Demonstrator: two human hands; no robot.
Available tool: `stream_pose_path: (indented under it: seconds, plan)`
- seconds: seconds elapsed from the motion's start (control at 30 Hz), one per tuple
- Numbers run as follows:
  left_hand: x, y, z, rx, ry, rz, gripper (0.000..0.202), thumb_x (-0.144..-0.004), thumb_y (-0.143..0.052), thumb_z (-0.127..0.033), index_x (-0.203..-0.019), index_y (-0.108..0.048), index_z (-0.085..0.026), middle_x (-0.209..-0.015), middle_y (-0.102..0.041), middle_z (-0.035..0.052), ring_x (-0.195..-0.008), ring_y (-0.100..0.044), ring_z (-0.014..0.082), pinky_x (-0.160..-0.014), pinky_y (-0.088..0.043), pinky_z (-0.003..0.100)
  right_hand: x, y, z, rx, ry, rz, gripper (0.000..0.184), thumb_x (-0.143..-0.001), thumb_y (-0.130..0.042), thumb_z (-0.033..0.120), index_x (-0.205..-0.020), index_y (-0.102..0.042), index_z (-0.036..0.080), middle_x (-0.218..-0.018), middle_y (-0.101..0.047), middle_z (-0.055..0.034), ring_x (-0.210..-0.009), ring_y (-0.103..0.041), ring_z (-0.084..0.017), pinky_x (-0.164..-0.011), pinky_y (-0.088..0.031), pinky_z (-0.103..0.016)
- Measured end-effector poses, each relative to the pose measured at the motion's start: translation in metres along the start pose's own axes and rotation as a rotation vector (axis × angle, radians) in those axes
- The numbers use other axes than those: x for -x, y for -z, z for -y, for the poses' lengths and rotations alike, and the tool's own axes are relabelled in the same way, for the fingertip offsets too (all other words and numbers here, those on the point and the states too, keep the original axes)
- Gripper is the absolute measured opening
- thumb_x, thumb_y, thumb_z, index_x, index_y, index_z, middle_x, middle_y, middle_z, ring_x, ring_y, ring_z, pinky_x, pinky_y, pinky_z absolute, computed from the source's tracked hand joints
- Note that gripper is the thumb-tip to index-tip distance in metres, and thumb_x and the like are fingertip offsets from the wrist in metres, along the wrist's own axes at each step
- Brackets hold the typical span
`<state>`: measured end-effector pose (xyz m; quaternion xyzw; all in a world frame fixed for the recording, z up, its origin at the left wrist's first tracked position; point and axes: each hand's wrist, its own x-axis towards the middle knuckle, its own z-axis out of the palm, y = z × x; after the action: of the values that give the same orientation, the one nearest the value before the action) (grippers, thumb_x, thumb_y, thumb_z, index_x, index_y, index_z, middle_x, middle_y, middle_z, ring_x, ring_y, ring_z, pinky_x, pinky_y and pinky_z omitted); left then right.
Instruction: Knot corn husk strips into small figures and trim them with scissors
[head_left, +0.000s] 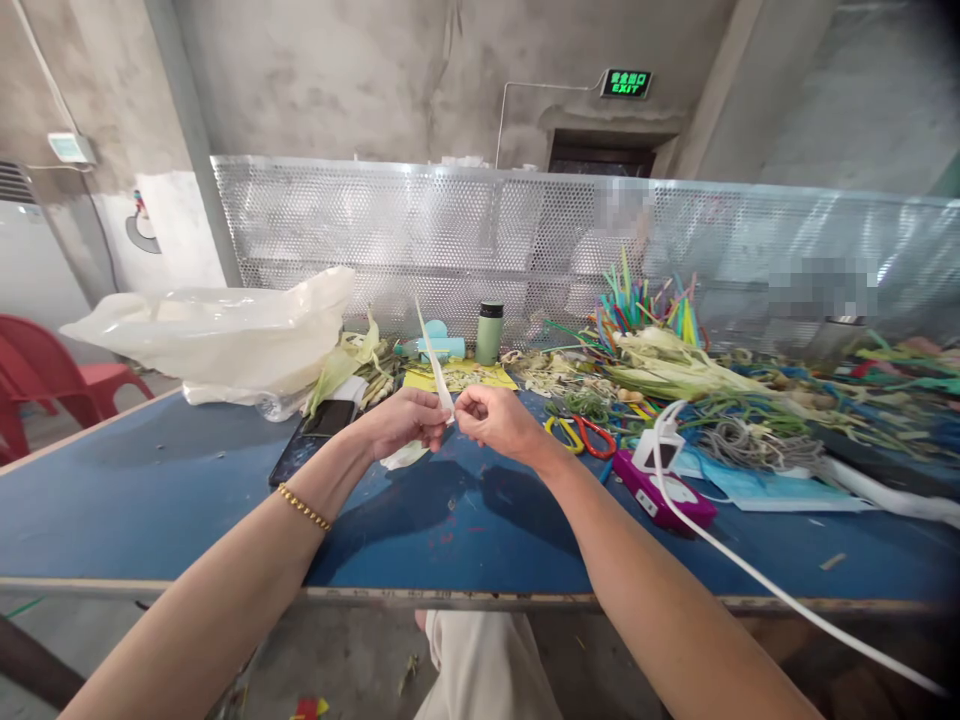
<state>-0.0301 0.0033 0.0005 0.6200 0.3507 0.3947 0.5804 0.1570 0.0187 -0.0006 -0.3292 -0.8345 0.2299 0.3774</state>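
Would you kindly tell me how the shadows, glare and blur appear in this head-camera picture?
In the head view, shadows lie on the blue table below the left hand and right hand; the same head view shows glare on the plastic bag and the perforated screen; the head view's right edge is blurred, and its upper right corner dark.

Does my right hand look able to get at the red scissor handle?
Probably yes: the red scissor handle lies just beyond your right hand, with nothing seen covering it, though that hand is busy at the pale strip.
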Motion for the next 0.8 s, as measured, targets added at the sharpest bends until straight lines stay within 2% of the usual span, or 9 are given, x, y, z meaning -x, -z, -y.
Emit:
stream_pose_path:
  seconds: [0.3, 0.8]
  plan:
    - [0.001, 0.0, -0.005, 0.074, 0.036, 0.025, 0.011, -0.068, -0.068, -0.017, -0.062, -0.062, -0.009, -0.051, -0.054, 0.002, -0.043, -0.057, 0.013, -0.045, -0.034, 0.023, -0.003, 0.001, -0.008, 0.175, 0.236, -0.115, 0.007, -0.08, -0.056, 0.014, -0.074, -0.059, 0.017, -0.066, -0.057, 0.0013, -0.06, -0.051, -0.01, -0.059, -0.04, -0.022]
    - [0.002, -0.004, -0.002, 0.115, 0.072, 0.168, 0.011, -0.07, -0.068, -0.017, -0.066, -0.063, -0.009, -0.05, -0.056, 0.0021, -0.043, -0.058, 0.0149, -0.045, -0.041, 0.024, -0.009, 0.006, -0.011, 0.295, 0.255, -0.292, 0.009, -0.076, -0.055, 0.011, -0.07, -0.056, 0.018, -0.064, -0.058, 0.0012, -0.057, -0.05, -0.011, -0.06, -0.04, -0.022]
